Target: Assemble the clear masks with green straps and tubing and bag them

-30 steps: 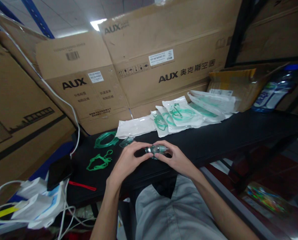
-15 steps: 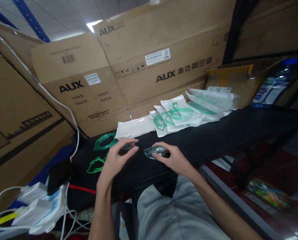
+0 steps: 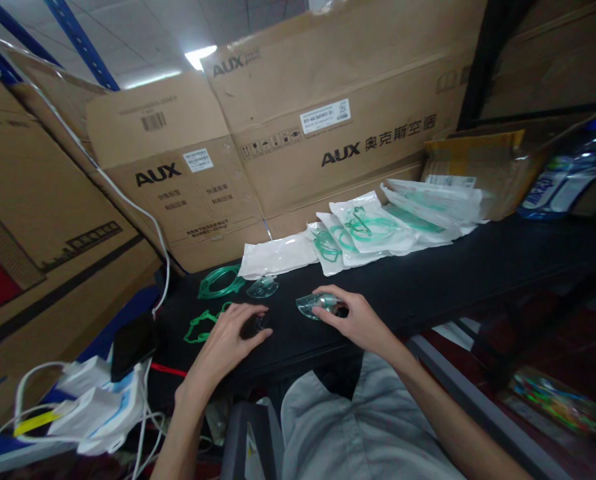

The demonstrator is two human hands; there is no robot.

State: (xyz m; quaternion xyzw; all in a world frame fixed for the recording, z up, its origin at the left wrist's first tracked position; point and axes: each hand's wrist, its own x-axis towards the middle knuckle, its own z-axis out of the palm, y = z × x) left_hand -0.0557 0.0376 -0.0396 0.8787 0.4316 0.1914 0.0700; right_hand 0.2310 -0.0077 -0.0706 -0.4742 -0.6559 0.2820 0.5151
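My right hand (image 3: 351, 315) is closed on a clear greenish plastic mask (image 3: 307, 306), its thumb and fingers gripping the mask's right end above the black tabletop. My left hand (image 3: 231, 337) hovers over the table with thumb and fingers curved apart, open. A small clear piece (image 3: 261, 323) shows in the gap between them; whether the hand touches it I cannot tell. Beyond the left hand lies a second clear mask piece (image 3: 263, 287). Coiled green tubing (image 3: 221, 283) rests to its left. A green elastic strap (image 3: 198, 329) lies beside the left hand, partly hidden by it.
White packets with green contents (image 3: 365, 227) overlap along the back of the black table (image 3: 458, 267), beside a flat white packet (image 3: 278, 255). Large cartons (image 3: 278, 180) stand behind. A blue-capped bottle (image 3: 568, 173) is at right; white chargers and cables (image 3: 95, 407) are at left.
My left hand has moved nearer to me, uncovering the second mask piece by the tubing. My right hand still holds its mask. The view has shifted slightly.
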